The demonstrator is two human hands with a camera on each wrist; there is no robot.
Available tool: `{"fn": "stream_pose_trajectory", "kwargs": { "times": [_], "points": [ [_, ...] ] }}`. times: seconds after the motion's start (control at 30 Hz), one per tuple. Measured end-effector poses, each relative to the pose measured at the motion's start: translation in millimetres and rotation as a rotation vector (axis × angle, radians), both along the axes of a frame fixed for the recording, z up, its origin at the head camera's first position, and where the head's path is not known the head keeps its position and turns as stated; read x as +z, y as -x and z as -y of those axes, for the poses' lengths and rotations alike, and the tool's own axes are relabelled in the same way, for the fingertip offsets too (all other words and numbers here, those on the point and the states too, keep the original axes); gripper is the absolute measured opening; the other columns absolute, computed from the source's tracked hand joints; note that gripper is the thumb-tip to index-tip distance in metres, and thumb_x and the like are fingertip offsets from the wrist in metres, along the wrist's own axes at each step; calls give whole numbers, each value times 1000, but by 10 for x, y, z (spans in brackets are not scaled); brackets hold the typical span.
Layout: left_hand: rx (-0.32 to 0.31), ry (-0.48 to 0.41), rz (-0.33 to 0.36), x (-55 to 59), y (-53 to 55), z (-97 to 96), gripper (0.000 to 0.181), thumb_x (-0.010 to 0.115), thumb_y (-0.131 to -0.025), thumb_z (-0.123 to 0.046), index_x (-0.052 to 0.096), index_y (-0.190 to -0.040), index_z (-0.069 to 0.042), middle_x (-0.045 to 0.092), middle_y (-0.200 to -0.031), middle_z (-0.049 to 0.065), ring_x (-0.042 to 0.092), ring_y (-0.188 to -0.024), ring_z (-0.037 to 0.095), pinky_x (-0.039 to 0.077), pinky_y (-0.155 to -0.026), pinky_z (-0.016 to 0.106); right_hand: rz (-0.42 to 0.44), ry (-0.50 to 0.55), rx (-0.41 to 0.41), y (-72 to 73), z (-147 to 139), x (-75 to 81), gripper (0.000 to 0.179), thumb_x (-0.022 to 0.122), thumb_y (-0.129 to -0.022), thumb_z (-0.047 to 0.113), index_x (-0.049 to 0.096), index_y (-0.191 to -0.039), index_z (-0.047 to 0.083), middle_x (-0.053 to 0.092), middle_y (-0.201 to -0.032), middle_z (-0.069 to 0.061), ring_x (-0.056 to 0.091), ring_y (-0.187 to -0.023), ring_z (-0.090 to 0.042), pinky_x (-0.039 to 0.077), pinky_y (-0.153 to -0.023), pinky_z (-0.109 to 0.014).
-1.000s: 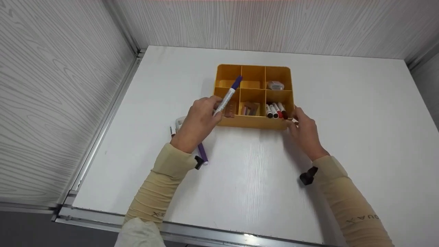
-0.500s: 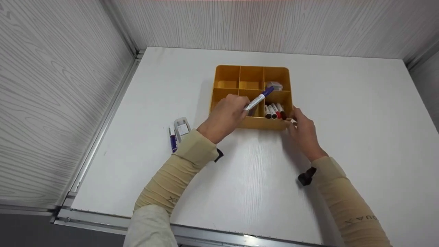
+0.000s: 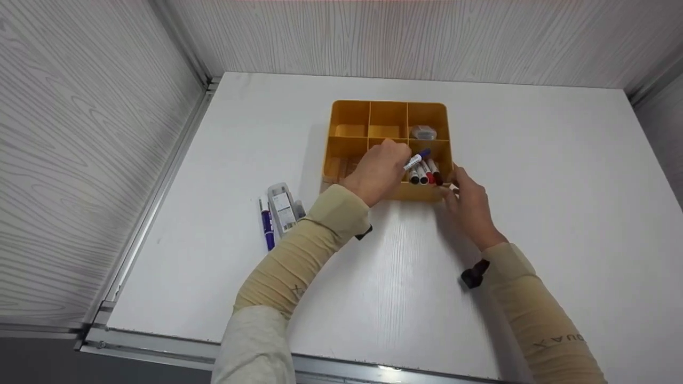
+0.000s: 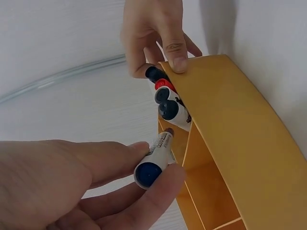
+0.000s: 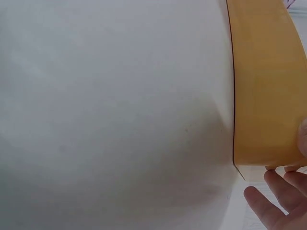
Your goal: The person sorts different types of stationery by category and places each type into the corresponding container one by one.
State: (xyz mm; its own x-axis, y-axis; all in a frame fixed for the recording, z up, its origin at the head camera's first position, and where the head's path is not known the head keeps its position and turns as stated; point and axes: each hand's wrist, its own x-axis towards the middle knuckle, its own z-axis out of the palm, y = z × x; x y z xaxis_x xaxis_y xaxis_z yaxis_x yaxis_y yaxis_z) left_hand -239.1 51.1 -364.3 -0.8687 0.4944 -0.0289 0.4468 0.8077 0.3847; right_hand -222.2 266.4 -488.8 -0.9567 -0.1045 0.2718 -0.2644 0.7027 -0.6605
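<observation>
In the head view, my left hand (image 3: 381, 168) pinches a white marker with a blue-purple cap (image 3: 416, 159) over the front right compartment of a yellow divided organizer box (image 3: 419, 194). The left wrist view shows this marker (image 4: 156, 158) between thumb and fingers, its round blue end facing the camera. Several white markers (image 3: 425, 173) with dark and red ends lie side by side in that compartment. My right hand (image 3: 470, 208) grips the box's front right corner. In the left wrist view, the right thumb (image 4: 178, 62) presses its front wall. The left hand hides much of the front middle compartment.
Left of the box, a grey translucent case with a white label (image 3: 283, 208) lies beside a purple marker (image 3: 267, 229). A small clear case (image 3: 424, 133) sits in the back right compartment. Wood-patterned panels (image 3: 416, 42) border the white table (image 3: 176, 266).
My left hand has carried the marker rightward from above the left compartments to the front right one. This uncovers the grey case and purple marker. The right hand stays at the box corner.
</observation>
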Motion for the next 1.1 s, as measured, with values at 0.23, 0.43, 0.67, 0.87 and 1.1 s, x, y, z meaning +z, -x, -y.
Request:
{"fn": "stream_pose_trajectory", "kwargs": {
  "times": [0.23, 0.43, 0.67, 0.87, 1.1],
  "points": [
    [17, 77, 11, -9, 48, -139, 18, 55, -101, -6, 69, -111, -5, 72, -104, 9, 65, -81, 12, 52, -67, 22, 13, -11, -10, -3, 5, 12, 23, 64, -96, 10, 51, -114, 3, 66, -122, -18, 62, -120, -34, 54, -94, -49],
    [6, 101, -28, -42, 66, -242, 20, 54, -102, -9, 69, -113, -4, 73, -105, 9, 69, -85, 13, 55, -70, 23, 0, -18, -12, 1, 7, -4, 19, 63, -96, 8, 51, -110, 2, 66, -122, -21, 62, -119, -35, 55, -93, -48],
    [5, 87, -15, -92, 159, -337, 19, 53, -102, -9, 68, -111, -3, 72, -105, 10, 67, -84, 13, 53, -69, 22, -32, -30, -7, -3, 5, 2, 20, 64, -96, 8, 51, -110, 1, 67, -119, -22, 64, -115, -36, 56, -90, -48],
    [38, 11, 58, -129, 190, -377, 22, 59, -101, -21, 70, -109, -5, 71, -92, 6, 56, -71, 11, 43, -59, 19, -41, -20, 3, -6, 11, 15, 20, 62, -96, 3, 51, -112, -2, 67, -115, -24, 65, -112, -38, 55, -90, -51],
    [14, 25, -7, -216, 167, -419, 35, 56, -99, -36, 72, -108, -7, 73, -88, 4, 59, -65, 8, 49, -58, 17, -58, -21, 9, 0, 0, -5, 21, 64, -95, 5, 50, -109, -1, 67, -111, -22, 66, -111, -37, 56, -88, -51]
  ]
}}
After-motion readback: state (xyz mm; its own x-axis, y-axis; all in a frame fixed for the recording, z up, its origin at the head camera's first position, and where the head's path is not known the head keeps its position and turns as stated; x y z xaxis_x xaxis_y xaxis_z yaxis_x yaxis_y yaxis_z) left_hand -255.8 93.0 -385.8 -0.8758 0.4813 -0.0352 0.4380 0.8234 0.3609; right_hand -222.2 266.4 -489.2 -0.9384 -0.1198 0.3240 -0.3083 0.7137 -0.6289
